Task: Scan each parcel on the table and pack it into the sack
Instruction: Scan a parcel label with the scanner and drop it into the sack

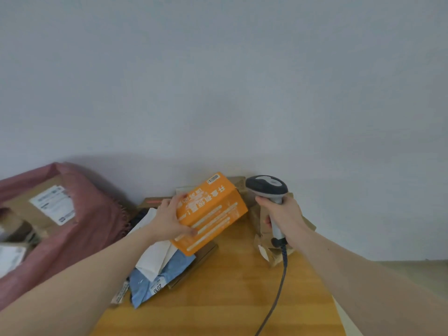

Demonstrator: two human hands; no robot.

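Note:
My left hand (169, 220) grips an orange box (213, 212) with white lettering by its left end and holds it tilted above the wooden table (230, 299). A small barcode label sits at the box's upper edge. My right hand (283, 218) grips the handle of a grey barcode scanner (268, 190), whose dark head is level with the box's top right corner. The scanner's cable (278, 294) trails down over the table. A pink sack (80, 229) lies open at the left with several cardboard parcels inside.
Under the orange box lie a white mailer (155, 258), a blue poly bag (155, 280) and flat brown cardboard parcels. A crumpled brown paper parcel (269, 248) sits behind my right hand. A plain wall stands right behind the table.

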